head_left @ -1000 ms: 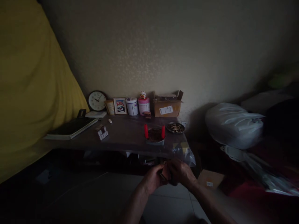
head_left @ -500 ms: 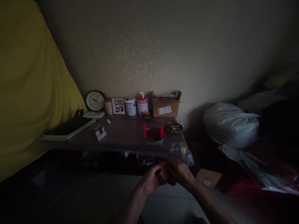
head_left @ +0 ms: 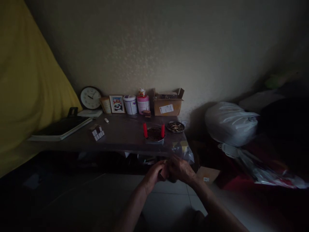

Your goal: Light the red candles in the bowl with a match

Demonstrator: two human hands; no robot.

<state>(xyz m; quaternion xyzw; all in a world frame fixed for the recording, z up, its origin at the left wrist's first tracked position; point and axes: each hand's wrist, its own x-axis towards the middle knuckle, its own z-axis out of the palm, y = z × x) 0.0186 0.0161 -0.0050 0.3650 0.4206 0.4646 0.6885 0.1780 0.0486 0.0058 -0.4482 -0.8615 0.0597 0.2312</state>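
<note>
My left hand (head_left: pixel 153 175) is closed around a small matchbox (head_left: pixel 164 172) with a reddish-brown side, held low in front of the table edge. Right against the box, my right hand (head_left: pixel 181 168) has its fingers pinched together; what they hold is hidden in the dim light. Beyond the hands, two red candles (head_left: pixel 145 130) stand upright at either side of a round bowl (head_left: pixel 154 139) with dark contents. To its right sits a round metal dish (head_left: pixel 175 127) with several matchsticks in it. I see no flame.
Along the wall stand a clock (head_left: pixel 90 97), a framed panda picture (head_left: pixel 117 104), two canisters (head_left: pixel 130 105) and an open cardboard box (head_left: pixel 167 106). A puzzle cube (head_left: pixel 98 133) lies on the table (head_left: pixel 123 137). Clear plastic (head_left: pixel 182 150) covers the right corner. A white bag (head_left: pixel 231 124) is further right.
The view has shifted, so everything sits a little further left and higher. Both hands stay together at the matchbox, with my right hand's fingers moved slightly over it.
</note>
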